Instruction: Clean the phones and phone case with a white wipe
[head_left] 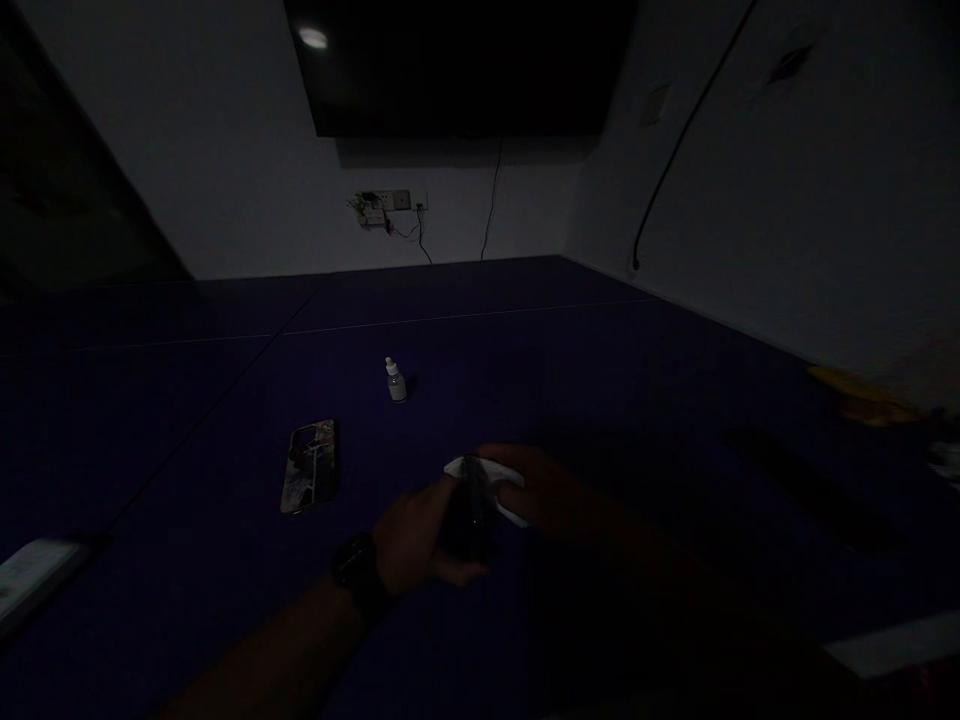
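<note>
In the dim light my left hand (420, 535), a black watch on its wrist, is closed around a dark, flat, phone-like object (475, 495) tilted on edge. My right hand (536, 490) pinches a white wipe or cloth (513, 505) and presses it against that object's upper part. Part of the wipe also shows near my left fingers. Shadow hides the object's lower end. Farther off stands a small dropper bottle (397, 386) with a white top, upright. Left of my hands lies a phone case with a printed picture (310, 467).
Everything rests on a dark blue surface (225, 590). A white box-like item (34, 580) lies at far left, and a dark long item (814, 490) at right. Something yellow (862, 395) sits by the right wall. Sockets with cables (390, 203) are below a wall-mounted television (465, 70).
</note>
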